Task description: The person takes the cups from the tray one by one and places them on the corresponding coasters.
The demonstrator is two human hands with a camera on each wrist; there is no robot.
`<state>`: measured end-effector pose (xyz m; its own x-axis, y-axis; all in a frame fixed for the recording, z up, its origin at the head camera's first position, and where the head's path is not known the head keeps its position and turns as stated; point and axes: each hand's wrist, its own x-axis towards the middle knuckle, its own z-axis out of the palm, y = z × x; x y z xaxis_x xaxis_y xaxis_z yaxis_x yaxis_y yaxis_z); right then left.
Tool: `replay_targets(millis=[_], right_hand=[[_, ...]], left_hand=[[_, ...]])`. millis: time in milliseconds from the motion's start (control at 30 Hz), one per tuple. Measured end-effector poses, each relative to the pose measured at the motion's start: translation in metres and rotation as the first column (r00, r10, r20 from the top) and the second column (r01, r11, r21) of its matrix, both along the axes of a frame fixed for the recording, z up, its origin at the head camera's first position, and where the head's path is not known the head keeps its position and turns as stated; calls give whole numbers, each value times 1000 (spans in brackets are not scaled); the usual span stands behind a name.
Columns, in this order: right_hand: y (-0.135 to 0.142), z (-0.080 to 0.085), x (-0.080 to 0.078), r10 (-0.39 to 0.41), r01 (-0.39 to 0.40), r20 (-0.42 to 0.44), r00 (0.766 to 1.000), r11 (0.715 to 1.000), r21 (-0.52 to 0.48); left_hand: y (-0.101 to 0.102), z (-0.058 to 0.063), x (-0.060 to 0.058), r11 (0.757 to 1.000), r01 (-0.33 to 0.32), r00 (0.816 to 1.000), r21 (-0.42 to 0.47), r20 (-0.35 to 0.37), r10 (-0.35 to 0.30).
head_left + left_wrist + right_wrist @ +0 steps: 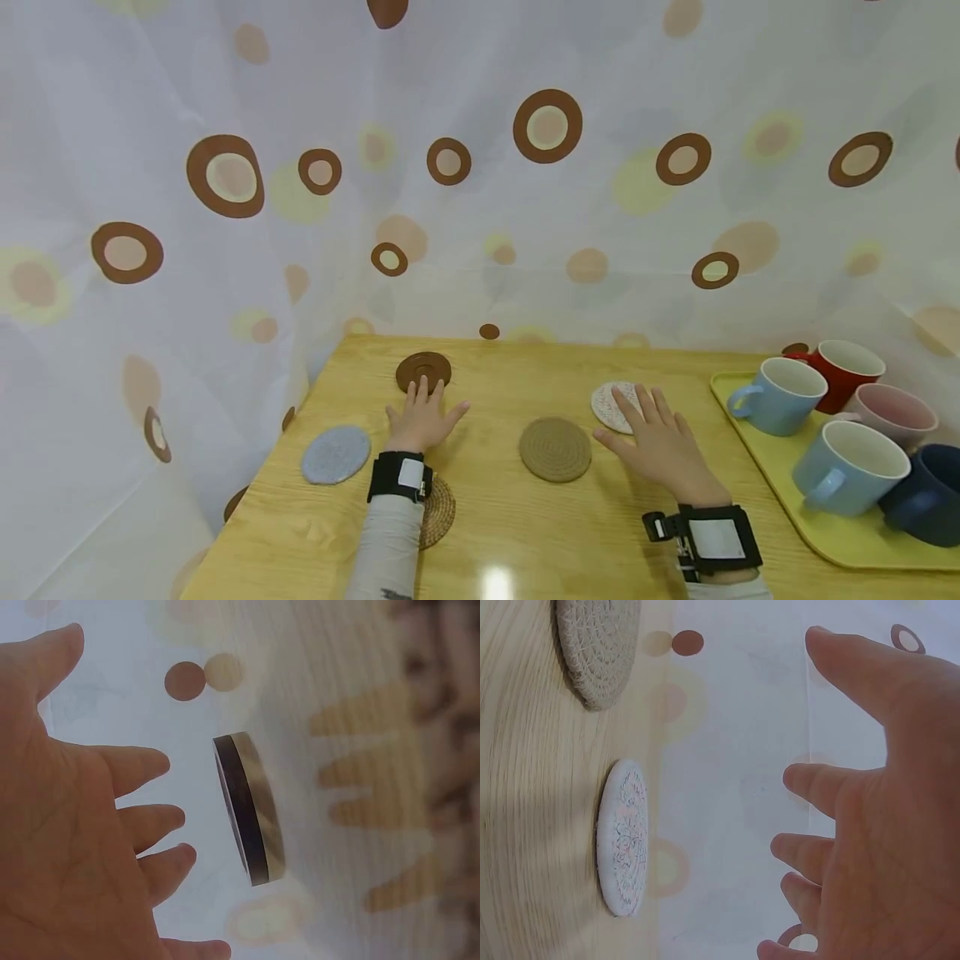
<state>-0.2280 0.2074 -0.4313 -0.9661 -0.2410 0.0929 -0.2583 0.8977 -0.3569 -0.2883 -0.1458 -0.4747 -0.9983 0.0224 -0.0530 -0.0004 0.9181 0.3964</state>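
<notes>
My left hand [422,422], fingers spread, hangs above the table just in front of a dark brown round coaster [423,369]. In the left wrist view that coaster [244,810] lies past the fingertips, apart from them. The right hand [660,446] is spread too, its fingers overlapping a white patterned coaster [609,407] in the head view. The right wrist view shows a gap between those fingers and the white coaster [624,840]. Between the hands lies a tan coiled coaster [555,450]. Neither hand holds anything.
A grey felt coaster [336,454] lies left of the left hand, and a woven brown coaster [438,512] is partly hidden under the left forearm. At right, a yellow tray [780,475] carries several mugs, including a red mug [836,375] and a navy mug [926,496].
</notes>
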Motion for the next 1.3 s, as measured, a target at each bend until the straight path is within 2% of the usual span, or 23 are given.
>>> replay_targets(millis=[167,367,633,767,933,1167,1300], right_hand=[[-3,2,2,14,-14,-8,1000,1000,-1],[-7,1,6,14,-14,19,1000,1000,10],[-7,-3,4,19,-19,11,1000,1000,16],[-9,-1,6,19,-19,9,1000,1000,15],[-10,-1,5,18,-18,7,1000,1000,16],[-10,-3,2,16,-15,-36,999,999,46],[-11,-2,1,17,-15,-35,999,999,48]], left_hand=[[0,-4,-12,1000,10,999,-15,52,-9],[-2,-4,-16,1000,20,992,-13,122,-18],[-9,2,-21,1000,24,976,-13,216,-21],[-19,2,-24,1000,18,971,-19,240,-12],[-36,8,-29,1000,-20,966,-24,257,25],[-62,12,-39,999,-43,961,-20,272,47],[-72,14,-40,998,-64,957,-16,282,66]])
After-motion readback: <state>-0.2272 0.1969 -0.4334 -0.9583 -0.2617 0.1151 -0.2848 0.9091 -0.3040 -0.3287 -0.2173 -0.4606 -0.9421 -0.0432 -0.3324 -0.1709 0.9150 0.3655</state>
